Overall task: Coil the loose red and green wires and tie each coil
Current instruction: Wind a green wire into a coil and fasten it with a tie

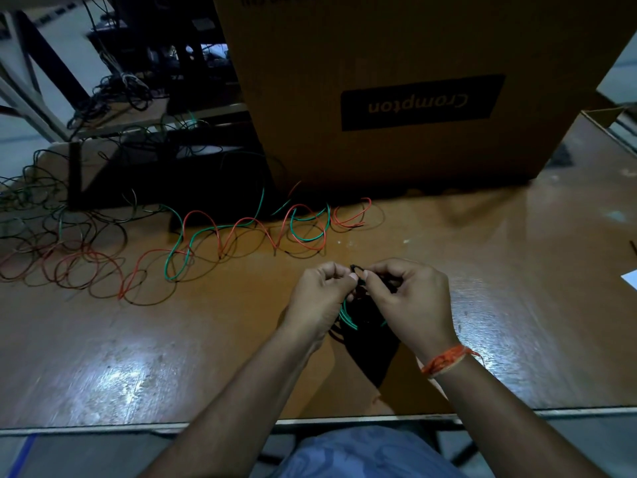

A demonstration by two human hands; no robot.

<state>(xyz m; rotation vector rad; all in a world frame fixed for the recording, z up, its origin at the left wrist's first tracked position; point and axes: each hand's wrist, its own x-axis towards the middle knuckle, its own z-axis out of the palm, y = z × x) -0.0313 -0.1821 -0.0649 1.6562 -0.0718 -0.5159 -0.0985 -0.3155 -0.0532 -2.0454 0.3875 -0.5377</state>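
Observation:
A small coil of green and red wire (pixel 349 319) hangs between my two hands above the brown table (pixel 172 339). My left hand (pixel 319 298) and my right hand (pixel 408 298) pinch a short dark tie (pixel 356 269) at the coil's top, fingertips almost touching. Much of the coil is hidden behind my hands. Loose red and green wires (pixel 248 232) sprawl in loops across the table beyond my hands, running from centre to far left.
A big cardboard box (pixel 413 98) stands at the back of the table. More tangled wires (pixel 51 243) lie at the left edge. A white paper corner (pixel 630 279) shows at the right. The table's near edge (pixel 344 420) runs under my forearms.

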